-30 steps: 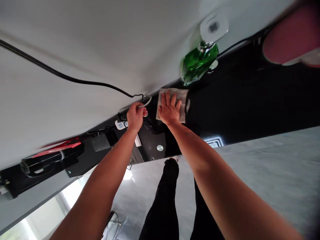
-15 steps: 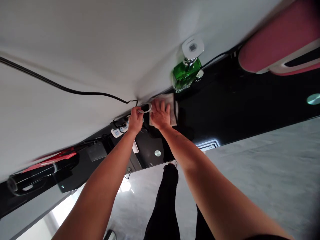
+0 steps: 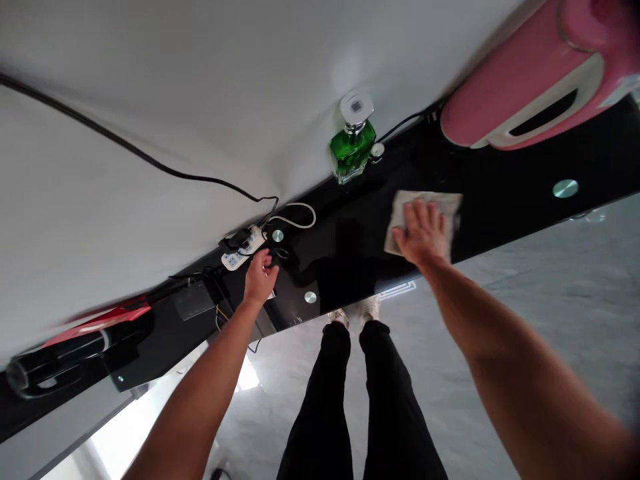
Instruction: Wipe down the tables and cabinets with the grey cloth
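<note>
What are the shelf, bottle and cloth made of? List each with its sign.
The shelf: likely black glass or lacquer, glossy; it shows reflections. The bottle: clear green glass, probably, with a shiny metal-looking cap. The cloth, under the right hand: soft grey-white fabric or paper, matt, creased.

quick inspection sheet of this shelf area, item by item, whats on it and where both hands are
surface: glossy black shelf against a white wall, with round metal fittings
things in hand: pale cloth lying flat on the shelf
clutter: green glass bottle, pink appliance, black device at the far left
hands: right hand pressed flat on the cloth, fingers spread; left hand on the shelf beside the white power strip, grip unclear
cables: black cable runs along the wall toward the power strip; white cable looped next to it
surroundings: grey floor below, the person's legs in black trousers
</note>
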The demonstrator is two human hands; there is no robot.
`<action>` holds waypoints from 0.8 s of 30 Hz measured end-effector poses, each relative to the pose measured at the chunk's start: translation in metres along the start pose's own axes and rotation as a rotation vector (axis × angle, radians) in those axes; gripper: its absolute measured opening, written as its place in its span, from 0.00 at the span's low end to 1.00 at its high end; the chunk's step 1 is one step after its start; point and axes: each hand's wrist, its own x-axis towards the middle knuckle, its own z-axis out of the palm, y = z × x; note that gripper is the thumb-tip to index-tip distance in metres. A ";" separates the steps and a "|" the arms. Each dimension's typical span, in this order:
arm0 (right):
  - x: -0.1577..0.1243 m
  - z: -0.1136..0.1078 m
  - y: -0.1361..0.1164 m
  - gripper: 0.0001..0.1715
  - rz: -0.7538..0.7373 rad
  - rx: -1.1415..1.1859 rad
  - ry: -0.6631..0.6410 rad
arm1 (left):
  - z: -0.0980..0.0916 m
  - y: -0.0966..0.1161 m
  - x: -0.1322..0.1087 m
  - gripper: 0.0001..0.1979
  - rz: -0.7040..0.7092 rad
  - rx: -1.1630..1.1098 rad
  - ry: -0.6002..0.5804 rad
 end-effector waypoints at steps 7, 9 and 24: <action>-0.015 0.021 0.080 0.51 0.318 0.040 0.098 | 0.009 -0.072 -0.095 0.42 -0.564 0.284 -0.013; -0.015 0.023 0.065 0.50 0.330 0.074 0.133 | 0.016 -0.076 -0.090 0.42 -0.597 0.296 -0.030; -0.149 0.107 -0.254 0.45 -0.312 0.236 -0.145 | 0.019 -0.102 -0.040 0.21 -0.504 0.213 -0.085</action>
